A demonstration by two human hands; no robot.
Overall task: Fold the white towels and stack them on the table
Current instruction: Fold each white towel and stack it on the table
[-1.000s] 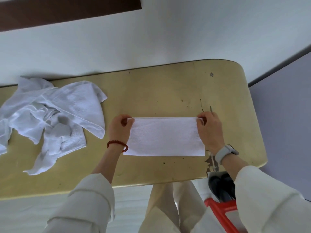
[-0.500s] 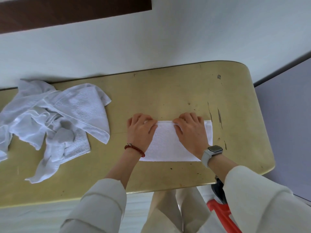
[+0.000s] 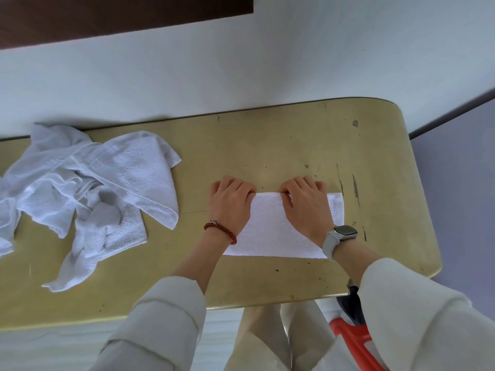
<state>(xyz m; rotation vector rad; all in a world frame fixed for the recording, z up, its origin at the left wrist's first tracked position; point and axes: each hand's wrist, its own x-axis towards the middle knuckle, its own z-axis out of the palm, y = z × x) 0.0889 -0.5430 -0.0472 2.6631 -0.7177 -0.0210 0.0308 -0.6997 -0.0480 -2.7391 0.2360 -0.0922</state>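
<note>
A folded white towel (image 3: pixel 267 231) lies flat as a rectangle on the yellow-green table (image 3: pixel 267 145), right of centre. My left hand (image 3: pixel 230 204) lies over its left end, with the fingers curled down over the far edge. My right hand (image 3: pixel 305 207) covers the towel's right part, fingers curled at the same far edge and the thumb tucked against the cloth. A strip of towel shows to the right of that hand. A loose heap of unfolded white towels (image 3: pixel 107 178) lies at the table's left end, apart from both hands.
A white wall runs along the table's far edge, with a dark wooden band high up. The table's rounded right end (image 3: pixel 417 210) borders grey floor. A red stool (image 3: pixel 348 336) and a dark shoe sit below the near edge by my legs.
My hands left the towel's two far corners and came inward along its far edge. Their fingers lay flat half a second ago and now curl over that edge.
</note>
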